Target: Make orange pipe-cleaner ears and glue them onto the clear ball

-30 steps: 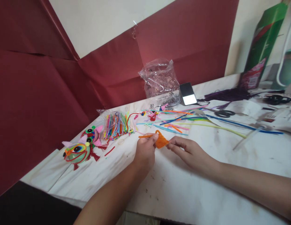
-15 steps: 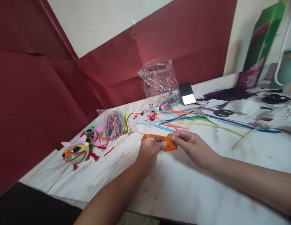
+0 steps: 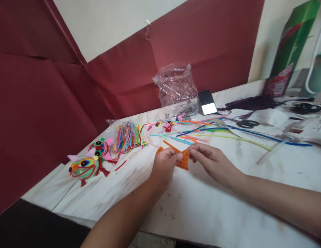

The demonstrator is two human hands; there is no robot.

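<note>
Between my hands is an orange pipe-cleaner piece (image 3: pixel 183 162), bent back and forth into a flat panel, with one straight end sticking up to the left. My left hand (image 3: pixel 165 162) is closed on its left part, thumb across the front. The fingers of my right hand (image 3: pixel 204 155) pinch its upper right corner. Behind my hands lie loose pipe cleaners (image 3: pixel 193 132) in blue, yellow, pink and orange. To the left is a clear bag of many-coloured pipe cleaners (image 3: pixel 129 137).
Two colourful animal-head ornaments (image 3: pixel 85 167) with red tassels stand at the left. Farther back are a crumpled plastic bag (image 3: pixel 176 88), a phone (image 3: pixel 207 102), black-handled scissors (image 3: pixel 247 124) and purple tassels (image 3: pixel 249 103). A white glue gun (image 3: pixel 302 131) lies at the right, near a green box (image 3: pixel 289 51).
The orange piece has tilted in my hands, its right side turning downward and its straight end rising. My right fingers have shifted slightly at its corner.
</note>
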